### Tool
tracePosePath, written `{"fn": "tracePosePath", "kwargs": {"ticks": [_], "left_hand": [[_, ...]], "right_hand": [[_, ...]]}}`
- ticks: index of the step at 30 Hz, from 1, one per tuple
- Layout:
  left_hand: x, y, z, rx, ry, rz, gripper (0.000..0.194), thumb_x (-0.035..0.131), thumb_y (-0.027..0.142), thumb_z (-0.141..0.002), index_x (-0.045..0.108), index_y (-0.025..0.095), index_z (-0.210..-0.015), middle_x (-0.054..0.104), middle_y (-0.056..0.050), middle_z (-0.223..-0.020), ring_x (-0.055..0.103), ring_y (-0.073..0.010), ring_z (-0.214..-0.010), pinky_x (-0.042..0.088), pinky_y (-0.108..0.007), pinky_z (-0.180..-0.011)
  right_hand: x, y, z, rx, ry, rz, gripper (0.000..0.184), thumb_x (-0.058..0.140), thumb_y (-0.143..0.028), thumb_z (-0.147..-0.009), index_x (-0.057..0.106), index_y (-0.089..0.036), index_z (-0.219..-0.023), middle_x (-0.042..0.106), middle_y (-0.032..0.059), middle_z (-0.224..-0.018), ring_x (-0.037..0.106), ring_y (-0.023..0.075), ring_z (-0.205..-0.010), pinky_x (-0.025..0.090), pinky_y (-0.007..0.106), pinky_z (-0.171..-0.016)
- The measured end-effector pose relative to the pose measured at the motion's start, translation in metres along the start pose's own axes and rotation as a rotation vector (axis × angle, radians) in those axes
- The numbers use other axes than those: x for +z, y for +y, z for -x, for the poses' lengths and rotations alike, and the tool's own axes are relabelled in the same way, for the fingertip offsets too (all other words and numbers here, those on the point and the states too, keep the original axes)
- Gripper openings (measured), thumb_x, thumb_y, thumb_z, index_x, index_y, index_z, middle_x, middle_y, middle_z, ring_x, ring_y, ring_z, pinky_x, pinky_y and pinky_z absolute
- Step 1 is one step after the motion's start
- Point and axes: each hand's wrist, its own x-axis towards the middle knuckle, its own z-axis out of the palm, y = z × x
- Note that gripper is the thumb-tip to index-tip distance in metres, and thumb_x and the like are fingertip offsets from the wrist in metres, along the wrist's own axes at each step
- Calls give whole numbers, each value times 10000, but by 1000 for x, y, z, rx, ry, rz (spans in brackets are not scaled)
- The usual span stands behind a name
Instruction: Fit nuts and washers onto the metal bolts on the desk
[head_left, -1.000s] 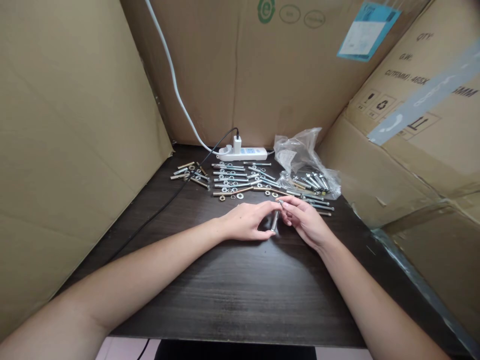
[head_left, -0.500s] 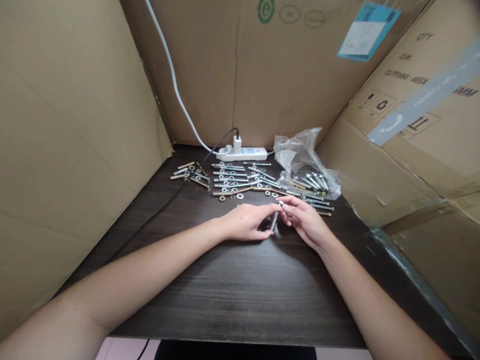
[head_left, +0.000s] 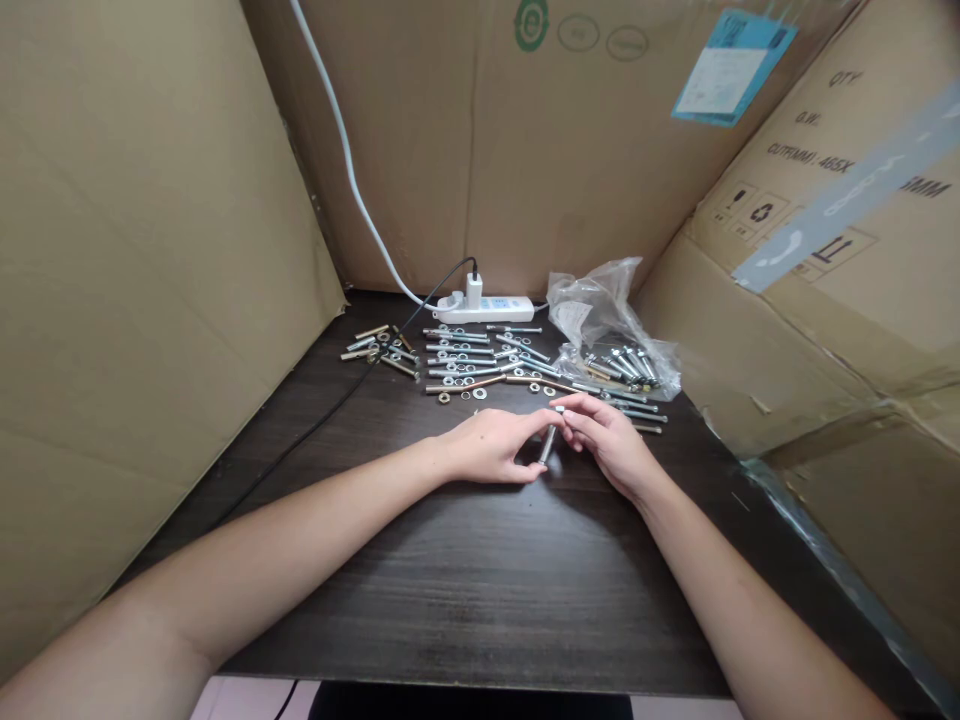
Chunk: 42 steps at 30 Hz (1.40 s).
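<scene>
My left hand (head_left: 491, 446) and my right hand (head_left: 611, 440) meet over the middle of a dark wooden table (head_left: 465, 590). Between them stands a tilted metal bolt (head_left: 547, 443). The left fingers pinch its lower shaft. The right fingertips pinch its top end, where a small nut or washer sits. Just beyond the hands lie rows of bolts, washers and nuts (head_left: 472, 358).
A clear plastic bag (head_left: 607, 325) with more bolts lies at the back right. A white power strip (head_left: 487, 305) with a charger, a white cable and a black cable sits at the back. Cardboard walls (head_left: 150, 250) close in the left, back and right.
The hands and bolt have barely moved; the right fingertips have shifted slightly at the bolt's top end.
</scene>
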Motion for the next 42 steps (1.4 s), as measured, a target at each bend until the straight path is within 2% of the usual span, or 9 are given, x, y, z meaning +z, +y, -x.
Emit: {"fn": "tracePosePath", "kwargs": {"ticks": [8, 12, 17, 20, 28, 32, 34, 38, 42], "left_hand": [[-1, 1, 0, -16, 26, 5, 505, 584, 340, -794, 380, 271, -1251, 649, 15, -924, 627, -161, -715, 455, -249, -670], [-1, 2, 0, -22, 22, 1, 524, 589, 339, -792, 373, 272, -1265, 642, 20, -898, 620, -158, -715, 452, -243, -665], [-1, 1, 1, 3, 6, -11, 545, 594, 347, -795, 364, 256, -1282, 645, 5, -916, 627, -174, -776, 448, -247, -689], [0, 1, 1, 6, 9, -7, 551, 595, 359, -796, 363, 255, -1285, 647, 2, -921, 631, -177, -785, 449, -250, -698], [0, 2, 1, -10, 22, -10, 559, 585, 344, -795, 351, 259, -1296, 647, -8, -955, 637, -189, -792, 461, -266, -692], [0, 1, 2, -30, 55, 42, 583, 580, 315, -801, 303, 261, -1312, 641, 1, -1007, 629, -153, -721, 457, -256, -669], [1, 0, 1, -49, 86, 46, 512, 596, 345, -800, 367, 243, -1247, 641, -2, -1006, 627, -152, -742, 451, -252, -672], [2, -4, -1, -12, 69, -35, 216, 531, 400, -862, 543, 205, -954, 646, 2, -906, 608, -151, -768, 429, -251, -693], [2, -5, -3, -5, 69, -106, 224, 435, 361, -921, 571, 189, -875, 638, 0, -854, 584, -144, -743, 409, -255, -706]], "right_hand": [[-3, -2, 0, -76, 85, 217, 320, 598, -400, -815, 704, -183, -1025, 597, 3, -654, 474, 120, -554, 391, 268, -538], [-1, -4, 2, -142, 133, 316, 300, 600, -398, -817, 721, -192, -999, 633, 13, -666, 532, 142, -592, 431, 286, -580], [0, -6, 4, -241, 121, 403, 255, 590, -381, -828, 728, -212, -960, 692, 48, -824, 610, 187, -708, 481, 327, -664], [0, -7, 4, -254, 109, 437, 249, 587, -376, -830, 726, -219, -964, 704, 53, -861, 626, 201, -735, 490, 337, -674], [-1, -6, 5, -202, 133, 397, 247, 597, -379, -825, 715, -215, -968, 718, 55, -888, 646, 216, -780, 501, 336, -667], [0, -8, 4, -173, 160, 341, 228, 617, -381, -812, 701, -204, -928, 699, 41, -778, 633, 194, -688, 489, 320, -621], [1, -10, 3, -162, 177, 306, 213, 633, -380, -801, 693, -203, -903, 679, 31, -740, 613, 178, -650, 479, 311, -605], [-1, -10, 1, -155, 197, 192, 177, 654, -374, -790, 662, -209, -853, 662, 26, -779, 582, 147, -636, 450, 274, -563], [-5, -5, -1, -179, 229, 72, 158, 671, -353, -785, 620, -207, -819, 623, 15, -760, 565, 128, -639, 430, 244, -540]]}}
